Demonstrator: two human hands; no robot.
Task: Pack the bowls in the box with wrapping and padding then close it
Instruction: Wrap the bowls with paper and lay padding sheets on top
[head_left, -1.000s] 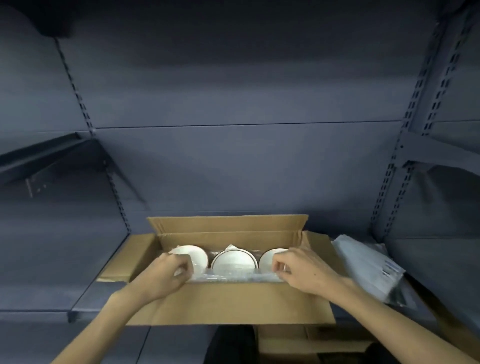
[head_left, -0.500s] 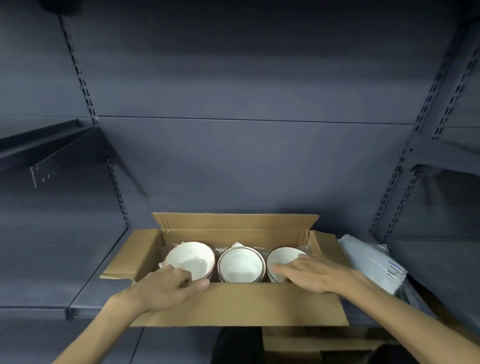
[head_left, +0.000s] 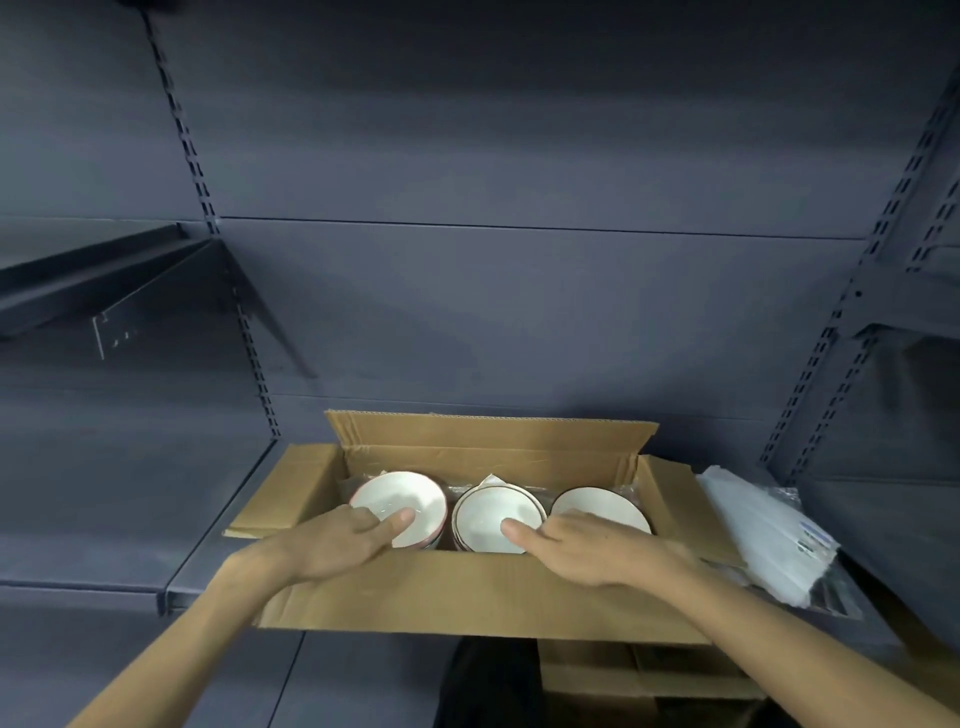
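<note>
At the left of the frame a dark shelf (head_left: 93, 519) carries an open cardboard box (head_left: 467, 587), which sits low in the centre with its flaps spread out. Inside, three white bowls stand in a row. The left hand (head_left: 337, 540) reaches over the near wall, fingers stretched flat, resting on the left bowl (head_left: 410, 499). The middle bowl (head_left: 488, 519) sits just beside it, with clear plastic wrapping (head_left: 618, 489) showing behind the bowls. The right hand (head_left: 587, 551) lies flat too, fingers straight, a fingertip on the middle bowl and covering part of the right bowl (head_left: 597, 501). At the lower right of the frame, a stack of white sheets (head_left: 763, 535) lies beside the box
</note>
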